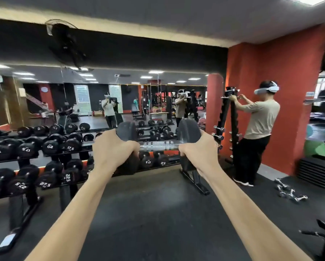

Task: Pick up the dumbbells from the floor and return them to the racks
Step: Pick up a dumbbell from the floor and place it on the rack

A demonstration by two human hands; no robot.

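I hold one large black dumbbell point(160, 145) level in front of me, its chrome knurled handle bare between my hands. My left hand point(113, 147) grips the left rubber head and my right hand point(197, 150) grips the right head. The dumbbell hangs in the air in front of the long black rack point(50, 153), near its right end. The rack's tiers carry several black dumbbells marked 17.5, 20, 22.5 and 27.5. Small chrome dumbbells point(289, 192) lie on the floor at the right.
A mirror wall stands behind the rack. A person in a beige shirt point(259, 127) stands at a tall vertical rack point(231, 129) by the red wall. Stacked black step platforms point(318, 171) sit at the far right. Black rubber floor lies below my arms.
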